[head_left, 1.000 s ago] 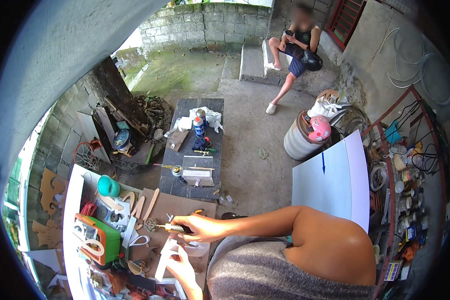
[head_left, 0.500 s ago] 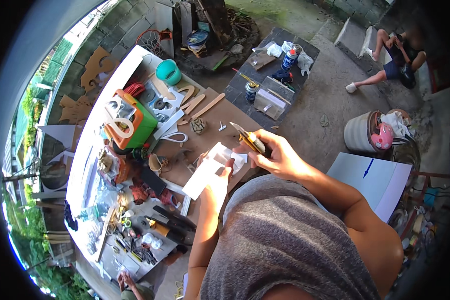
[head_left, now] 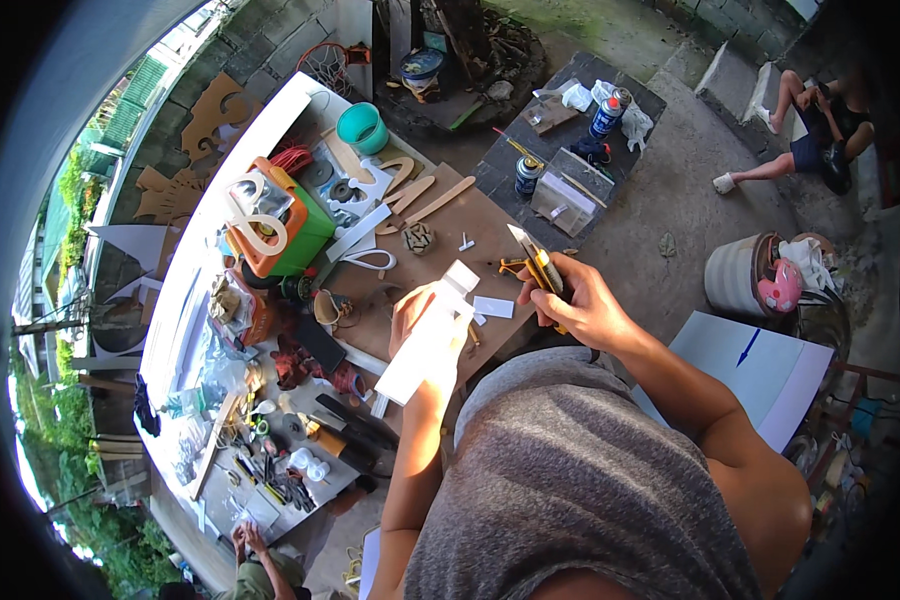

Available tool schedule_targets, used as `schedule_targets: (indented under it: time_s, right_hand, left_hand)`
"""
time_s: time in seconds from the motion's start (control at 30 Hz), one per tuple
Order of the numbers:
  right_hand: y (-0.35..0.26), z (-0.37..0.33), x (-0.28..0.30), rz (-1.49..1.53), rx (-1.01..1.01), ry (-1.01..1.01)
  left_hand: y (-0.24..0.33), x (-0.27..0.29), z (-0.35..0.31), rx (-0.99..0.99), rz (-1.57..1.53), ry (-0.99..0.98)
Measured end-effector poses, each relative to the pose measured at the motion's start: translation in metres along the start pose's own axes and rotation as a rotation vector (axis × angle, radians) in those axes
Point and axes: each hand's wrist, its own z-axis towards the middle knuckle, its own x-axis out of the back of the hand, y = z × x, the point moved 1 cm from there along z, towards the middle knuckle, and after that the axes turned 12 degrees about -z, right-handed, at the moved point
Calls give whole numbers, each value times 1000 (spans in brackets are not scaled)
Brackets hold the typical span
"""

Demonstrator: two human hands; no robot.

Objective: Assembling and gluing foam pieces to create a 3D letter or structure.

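My left hand (head_left: 410, 312) is closed around a long white piece (head_left: 416, 362) of board or foam, held at a slant above the brown work board (head_left: 380, 295). Sunlight washes out much of its surface. In my right hand (head_left: 588, 302) is a yellow and black utility knife (head_left: 545, 270), its blade pointing up and away from me. The knife is apart from the white piece, to its right. A small white rectangle (head_left: 494, 307) lies on the board between my hands, and a little white offcut (head_left: 466, 242) lies farther off.
Left of my hands the table holds a green and orange toolbox (head_left: 305, 235), a teal bucket (head_left: 362, 128) and several tools. Spray cans (head_left: 606, 118) stand on a dark table (head_left: 515, 150) ahead. One person (head_left: 820, 130) sits far right; another person's hands (head_left: 250, 540) show lower left.
My right hand with the knife has moved right, away from the white piece. The white piece has turned in my left hand, and the small white rectangle on the board is now more exposed.
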Motion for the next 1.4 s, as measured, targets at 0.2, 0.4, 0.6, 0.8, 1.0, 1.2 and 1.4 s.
schedule_targets:
  time_s: [0.2,0.4,0.6,0.8,1.0,1.2,1.4]
  right_hand:
    - [1,10,-17,134,-23,-29]
    - [-5,24,-29,188,-33,-79]
    - [5,21,-23,309,-110,-161]
    - [23,6,-15,109,-158,-115]
    - [0,1,7,-252,85,-111]
    - [-16,0,30,-654,305,-267]
    - [-7,4,35,-688,298,-270]
  left_hand:
    - [-2,-12,2,-69,344,67]
    - [0,-17,-7,-131,343,-29]
    - [1,-20,-11,-106,285,9]
    - [2,-15,-7,-79,493,24]
    - [14,-5,-6,56,180,-35]
    - [25,-5,-8,119,210,-112]
    - [35,-4,-1,121,147,-171]
